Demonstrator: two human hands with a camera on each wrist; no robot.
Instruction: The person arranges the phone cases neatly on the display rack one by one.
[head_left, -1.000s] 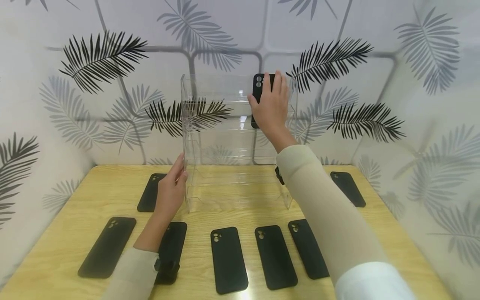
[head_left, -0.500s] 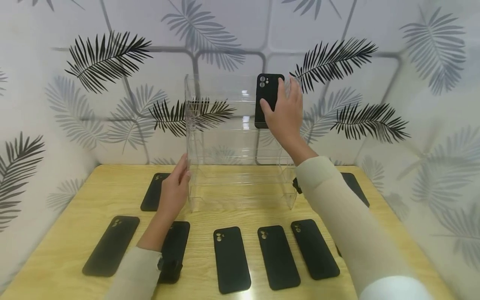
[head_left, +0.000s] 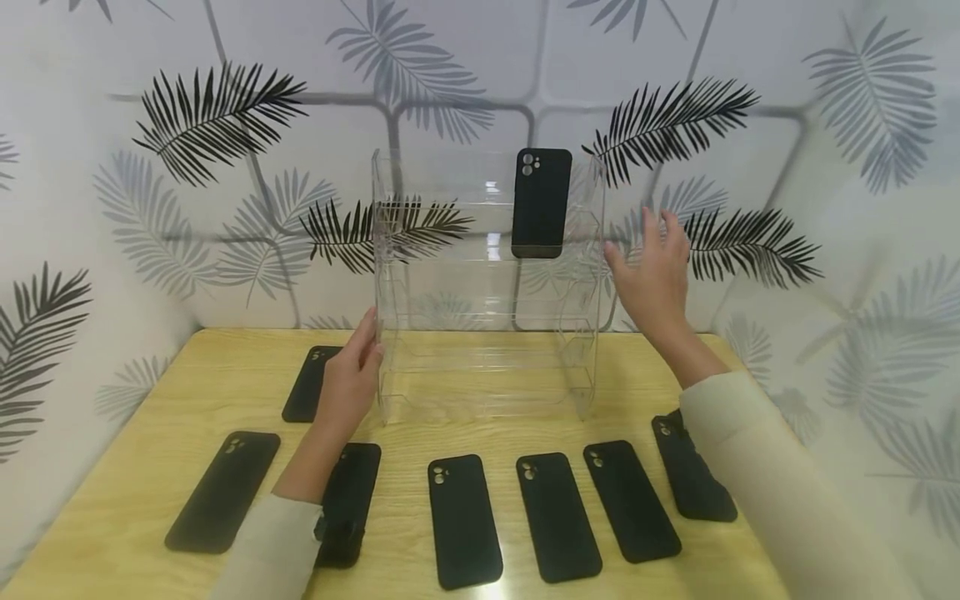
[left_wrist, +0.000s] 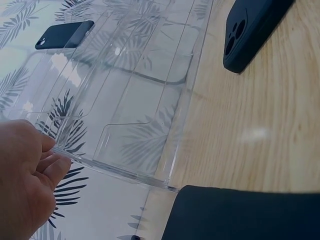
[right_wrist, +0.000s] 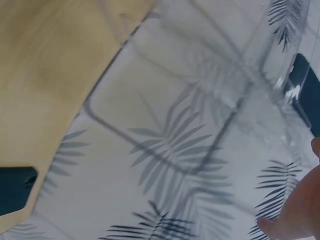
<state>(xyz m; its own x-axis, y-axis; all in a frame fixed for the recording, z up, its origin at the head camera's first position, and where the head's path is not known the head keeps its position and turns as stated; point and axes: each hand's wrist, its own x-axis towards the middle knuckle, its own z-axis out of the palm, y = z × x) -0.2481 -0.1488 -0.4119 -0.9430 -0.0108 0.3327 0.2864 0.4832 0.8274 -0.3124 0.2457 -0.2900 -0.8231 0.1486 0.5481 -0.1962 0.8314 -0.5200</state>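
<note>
Nearest: front row of six black phone cases (head_left: 465, 521) lying flat on the wood-grain surface (head_left: 408, 433), camera cutouts at their far ends. Second from left partly covered by the left forearm (head_left: 303, 471); rightmost partly behind the right sleeve (head_left: 780, 483). Beyond, at left: left hand (head_left: 350, 383) gripping the side edge of a clear tiered rack (head_left: 480, 362), thumb and fingers bent at the panel. Another case, the back-left case (head_left: 309, 385), lies flat beside that hand, partly covered by it. Rack stands on the surface. One upright case (head_left: 542, 204) in its upper part, right-hand end, lower edge at a clear lip. Right hand (head_left: 654, 275) holding nothing, fingers spread and loosely bent, just right of the rack, apart from the upright case. Farthest: pale wall (head_left: 457, 58), grey and black leaf print.
</note>
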